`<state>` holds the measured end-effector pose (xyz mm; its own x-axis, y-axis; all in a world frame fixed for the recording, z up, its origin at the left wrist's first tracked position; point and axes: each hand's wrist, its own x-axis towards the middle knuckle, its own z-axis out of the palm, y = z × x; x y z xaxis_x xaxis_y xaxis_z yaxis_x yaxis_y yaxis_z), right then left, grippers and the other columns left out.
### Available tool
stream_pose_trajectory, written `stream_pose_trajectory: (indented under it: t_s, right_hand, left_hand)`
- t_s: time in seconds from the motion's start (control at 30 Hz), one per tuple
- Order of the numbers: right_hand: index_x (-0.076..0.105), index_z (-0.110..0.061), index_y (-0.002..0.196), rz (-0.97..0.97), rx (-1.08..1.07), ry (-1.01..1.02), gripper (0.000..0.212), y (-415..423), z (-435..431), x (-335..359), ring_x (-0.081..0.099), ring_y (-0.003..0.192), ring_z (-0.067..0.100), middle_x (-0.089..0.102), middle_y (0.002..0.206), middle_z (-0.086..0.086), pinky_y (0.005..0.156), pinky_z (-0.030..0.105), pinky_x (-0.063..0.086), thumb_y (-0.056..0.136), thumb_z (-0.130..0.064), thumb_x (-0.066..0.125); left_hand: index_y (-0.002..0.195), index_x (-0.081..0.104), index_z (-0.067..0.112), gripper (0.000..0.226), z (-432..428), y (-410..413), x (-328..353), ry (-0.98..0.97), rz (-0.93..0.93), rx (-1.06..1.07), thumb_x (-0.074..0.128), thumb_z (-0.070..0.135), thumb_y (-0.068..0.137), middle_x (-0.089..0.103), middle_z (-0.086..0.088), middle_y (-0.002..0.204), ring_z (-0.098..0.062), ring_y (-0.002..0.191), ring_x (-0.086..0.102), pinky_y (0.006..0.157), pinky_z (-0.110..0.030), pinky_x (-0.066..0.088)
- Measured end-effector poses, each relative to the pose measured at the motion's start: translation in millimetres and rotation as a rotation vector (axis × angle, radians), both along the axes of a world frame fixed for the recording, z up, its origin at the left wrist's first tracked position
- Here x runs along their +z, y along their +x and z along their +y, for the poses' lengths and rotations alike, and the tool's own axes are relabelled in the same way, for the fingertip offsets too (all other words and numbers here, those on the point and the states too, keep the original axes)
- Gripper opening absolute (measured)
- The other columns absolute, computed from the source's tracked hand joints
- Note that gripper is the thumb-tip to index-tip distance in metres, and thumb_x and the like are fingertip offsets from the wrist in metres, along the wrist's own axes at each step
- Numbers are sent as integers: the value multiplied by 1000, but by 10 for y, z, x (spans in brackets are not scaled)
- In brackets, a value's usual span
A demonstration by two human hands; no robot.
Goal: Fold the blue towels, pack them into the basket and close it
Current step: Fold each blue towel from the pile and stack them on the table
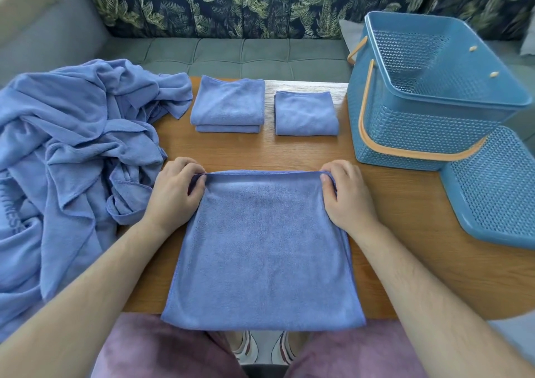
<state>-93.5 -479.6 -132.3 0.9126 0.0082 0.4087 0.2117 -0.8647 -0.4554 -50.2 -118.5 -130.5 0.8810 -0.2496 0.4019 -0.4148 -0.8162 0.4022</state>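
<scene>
A blue towel [262, 250] lies flat on the wooden table [405, 209] in front of me, its near end hanging over the table's front edge. My left hand [175, 192] pinches its far left corner and my right hand [346, 193] pinches its far right corner. Two folded blue towels lie further back: a stack [228, 102] and a single one [306, 113]. A heap of unfolded blue towels [72, 160] covers the left side. The blue basket [428, 93] with orange handles stands open at the right.
The basket's blue perforated lid [498, 192] lies on the table at the right edge, in front of the basket. A grey sofa [246, 56] with leaf-patterned cushions runs behind the table. My legs and shoes show below the table's front edge.
</scene>
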Motion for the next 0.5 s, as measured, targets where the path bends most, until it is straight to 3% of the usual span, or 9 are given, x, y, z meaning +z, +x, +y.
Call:
stream_pose_trajectory:
  t_s: [0.1,0.2,0.27,0.4,0.5]
  right_hand:
    - [59,-15,104,-17,34,55,8,-12,2,25,53,91,22,61,97,1,84,41,44,100,-12,53]
    - [57,-12,97,-55,40,112,5,-32,-5,26,52,88,19,58,93,2,82,31,41,96,-7,59]
    - [57,-10,95,-68,37,144,8,-35,-17,9,51,86,16,57,93,1,80,28,40,93,-5,63]
    - [61,-7,90,-106,24,206,10,-36,-32,-18,55,84,16,60,93,2,76,26,45,89,1,67]
    - [64,-7,88,-105,-8,240,7,-52,-29,19,55,82,12,62,91,1,77,14,41,89,-2,68]
  left_hand:
    - [104,61,15,19,-12,-10,21,-8,19,9,49,27,96,66,0,106,-25,99,60,83,-43,45]
    - [103,59,15,12,-3,-21,24,-35,13,10,53,24,97,63,1,97,-23,92,57,80,-41,42]
    - [101,57,15,4,11,-21,35,-84,17,-22,59,17,98,57,3,96,-18,89,55,80,-33,43]
    - [94,54,15,13,6,-61,77,-184,39,-40,66,9,94,54,-1,97,-13,86,52,77,-19,43]
    - [90,57,14,16,17,-76,92,-264,41,-13,71,8,90,58,-1,98,-3,87,54,73,-13,43]
